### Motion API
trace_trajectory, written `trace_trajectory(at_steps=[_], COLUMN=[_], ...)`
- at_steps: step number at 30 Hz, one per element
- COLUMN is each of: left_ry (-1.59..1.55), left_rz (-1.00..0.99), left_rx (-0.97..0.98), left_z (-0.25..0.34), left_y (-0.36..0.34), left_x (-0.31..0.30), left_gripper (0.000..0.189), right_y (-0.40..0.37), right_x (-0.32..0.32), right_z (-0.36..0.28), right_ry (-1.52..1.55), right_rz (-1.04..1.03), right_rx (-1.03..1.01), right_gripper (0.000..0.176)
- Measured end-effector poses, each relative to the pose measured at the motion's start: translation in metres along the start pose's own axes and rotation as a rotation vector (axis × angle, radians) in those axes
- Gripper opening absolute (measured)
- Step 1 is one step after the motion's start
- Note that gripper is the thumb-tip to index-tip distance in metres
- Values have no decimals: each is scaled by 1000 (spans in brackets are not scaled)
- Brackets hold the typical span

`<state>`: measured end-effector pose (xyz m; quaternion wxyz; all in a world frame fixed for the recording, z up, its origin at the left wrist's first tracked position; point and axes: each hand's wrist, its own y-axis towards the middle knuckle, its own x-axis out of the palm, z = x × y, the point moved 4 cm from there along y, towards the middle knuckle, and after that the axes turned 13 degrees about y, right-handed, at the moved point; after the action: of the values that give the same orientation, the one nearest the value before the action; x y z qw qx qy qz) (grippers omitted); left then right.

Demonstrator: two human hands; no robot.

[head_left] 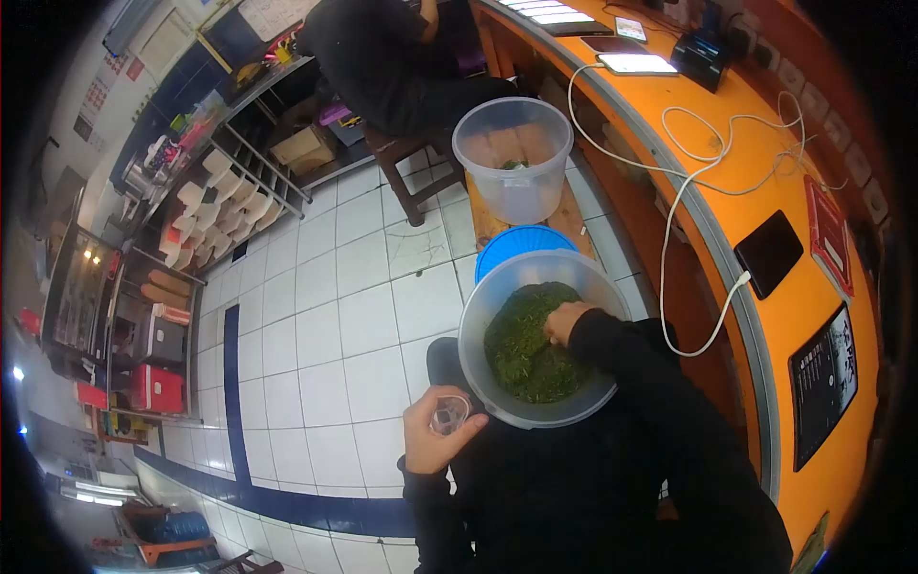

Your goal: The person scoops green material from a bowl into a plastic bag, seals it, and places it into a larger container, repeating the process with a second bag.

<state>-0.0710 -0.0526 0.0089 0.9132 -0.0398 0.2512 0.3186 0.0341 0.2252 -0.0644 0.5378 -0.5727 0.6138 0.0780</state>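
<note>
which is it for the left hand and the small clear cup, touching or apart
Touching: the head view shows the left hand curled around the small clear cup.

The fingertips of my right hand are out of sight at the chopped greens, and the tub hides part of the blue lid. The top edge cuts off the seated person, and most of the dark printed card is too small for me to read.
</note>
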Motion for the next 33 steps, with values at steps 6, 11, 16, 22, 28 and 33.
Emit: trace_trajectory(at_steps=[6, 11, 16, 22, 28, 33], left_ry=[121, 120, 114, 157, 249, 545], left_rz=[-13, -1, -29, -14, -74, -120], left_rx=[19, 53, 52, 52, 73, 146], left_z=[6, 14, 20, 17, 29, 47], left_y=[10, 17, 15, 14, 28, 60], left_x=[-11, -6, 0, -6, -4, -6], left_gripper=[38, 36, 36, 36, 38, 43], right_y=[-30, -18, -17, -14, -38, -78], right_x=[-36, -12, 5, -10, -36, -78], right_z=[7, -12, -35, -7, 20, 12], right_ry=[94, -120, -164, 43, 202, 249], right_rz=[117, 180, 65, 50, 114, 215], right_rx=[-92, 66, -3, 1, -146, -240], right_gripper=[20, 19, 20, 19, 19, 19])
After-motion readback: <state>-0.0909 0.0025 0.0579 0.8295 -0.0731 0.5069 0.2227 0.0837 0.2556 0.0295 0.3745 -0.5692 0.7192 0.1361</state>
